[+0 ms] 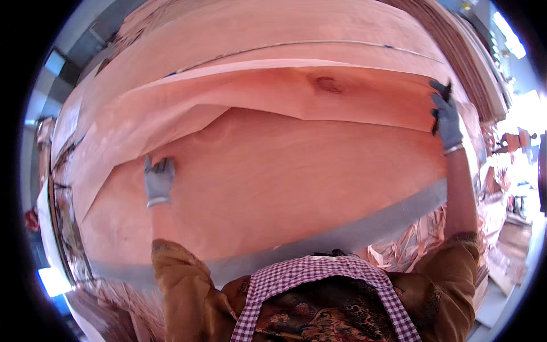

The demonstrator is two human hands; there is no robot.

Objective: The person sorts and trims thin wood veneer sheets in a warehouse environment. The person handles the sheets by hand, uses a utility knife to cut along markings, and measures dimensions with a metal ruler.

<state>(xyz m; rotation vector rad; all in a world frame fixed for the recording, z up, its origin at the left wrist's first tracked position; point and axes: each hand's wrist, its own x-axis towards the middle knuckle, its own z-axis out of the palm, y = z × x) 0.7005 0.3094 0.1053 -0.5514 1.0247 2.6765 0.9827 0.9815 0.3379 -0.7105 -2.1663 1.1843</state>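
A thin reddish wood veneer sheet (376,97) with a dark knot and a jagged near edge lies across a larger veneer panel (296,182). My right hand (447,114), in a grey glove with dark fingertips, grips that sheet's right end. At the left, my left hand (159,176), similarly gloved, is over the panel just below the jagged edge, fingers apart and partly bent, holding nothing visible. Beyond the sheet, a long thin pale rod or cord (285,43) runs across the veneer.
A grey band (376,216) borders the panel's near side, with crumpled veneer scraps (399,242) beside it. Stacked sheets (473,74) rise at the back right. Along the left run dark edge fittings (68,228). Bright openings and more pieces of wood show at the right.
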